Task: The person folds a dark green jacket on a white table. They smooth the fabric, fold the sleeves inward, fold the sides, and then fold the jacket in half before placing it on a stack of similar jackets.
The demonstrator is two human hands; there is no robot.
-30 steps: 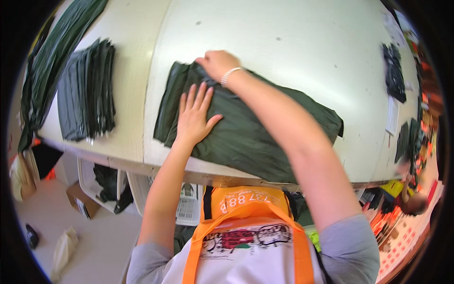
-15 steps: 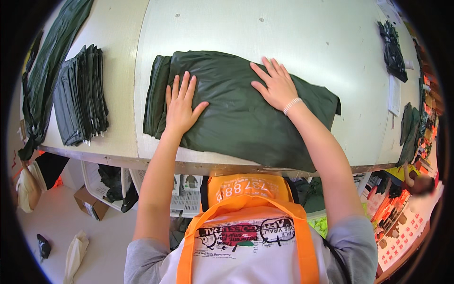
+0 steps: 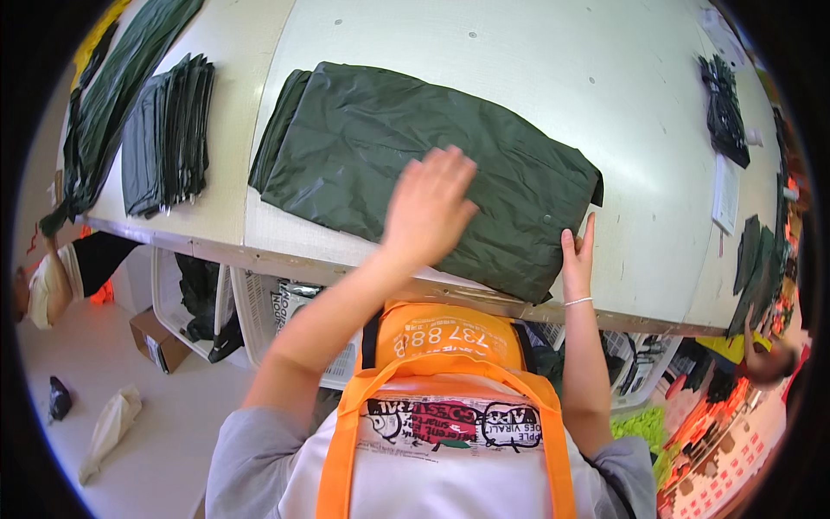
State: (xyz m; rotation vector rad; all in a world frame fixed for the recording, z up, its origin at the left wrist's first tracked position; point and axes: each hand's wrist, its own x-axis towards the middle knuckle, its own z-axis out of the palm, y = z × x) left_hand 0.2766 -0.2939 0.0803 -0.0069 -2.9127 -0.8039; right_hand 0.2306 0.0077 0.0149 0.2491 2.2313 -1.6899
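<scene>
On the far left of the white tabletop (image 3: 259, 233) lies a long dark green sheet (image 3: 121, 95), and just beside it sits a stack of folded dark green cloths (image 3: 169, 130). More to the middle lies a big folded dark green cloth (image 3: 363, 147), flat on the tabletop and close to its near edge. It runs slanted, with its left end farther up and its right end lower down.

The left hand (image 3: 428, 212) rests flat on top of this big cloth, near its middle. The fingers are spread apart and point up and to the right. It grips nothing, it only presses on the cloth.

The right hand (image 3: 577, 255) is at the lower right corner of the same cloth, just by the tabletop edge. Its fingers are straight and held together, pointing up, and they touch the side of the cloth. It is not closed on anything.

Farther right, well apart from the hands, a small dark bundle (image 3: 724, 112) lies on the tabletop, with a white paper (image 3: 724, 195) below it
</scene>
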